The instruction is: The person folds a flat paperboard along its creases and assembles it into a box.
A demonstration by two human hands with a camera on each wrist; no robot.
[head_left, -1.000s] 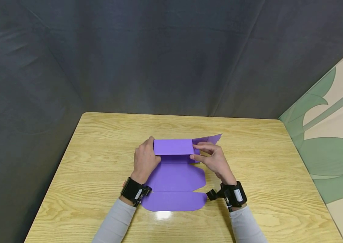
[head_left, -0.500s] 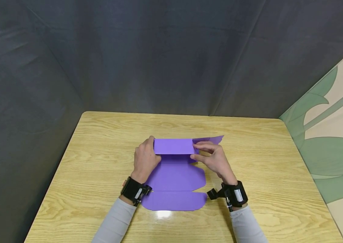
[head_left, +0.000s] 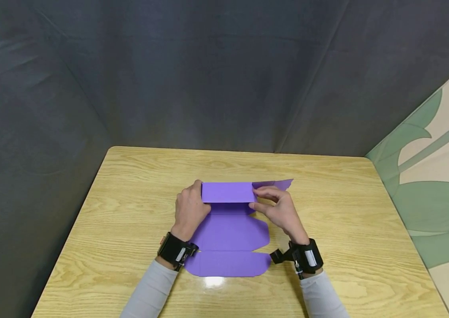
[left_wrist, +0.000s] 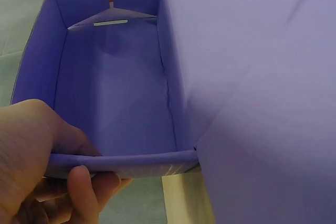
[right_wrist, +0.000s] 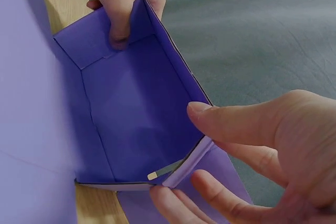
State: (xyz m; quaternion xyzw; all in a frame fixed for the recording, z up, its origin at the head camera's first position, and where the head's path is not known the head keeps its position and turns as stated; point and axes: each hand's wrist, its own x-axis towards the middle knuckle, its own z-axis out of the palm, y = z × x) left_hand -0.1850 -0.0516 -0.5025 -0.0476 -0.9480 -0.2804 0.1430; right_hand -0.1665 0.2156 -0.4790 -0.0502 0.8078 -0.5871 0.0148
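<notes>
A partly folded purple cardboard box (head_left: 227,192) stands on edge in the head view, its tray part facing me and its lid panel (head_left: 232,232) flat on the table. My left hand (head_left: 190,211) grips the left end wall; in the left wrist view the thumb (left_wrist: 73,139) is inside and the fingers are outside. At the right end, my right hand (head_left: 281,211) pinches the corner flaps (right_wrist: 191,160) between thumb and fingers. A narrow slot (left_wrist: 111,22) shows in the tray floor by that end. One loose end flap (head_left: 277,183) sticks out to the right behind the right hand.
The wooden table (head_left: 359,212) extends on both sides of the box. A dark curtain (head_left: 216,79) hangs behind the table's far edge, and a patterned cloth (head_left: 439,212) hangs at the right. The lid's front flap (head_left: 228,264) lies near the person.
The small flaps at the box's right end have moved slightly inward under the right hand. The loose end flap behind has dipped a little. My left hand stays in place.
</notes>
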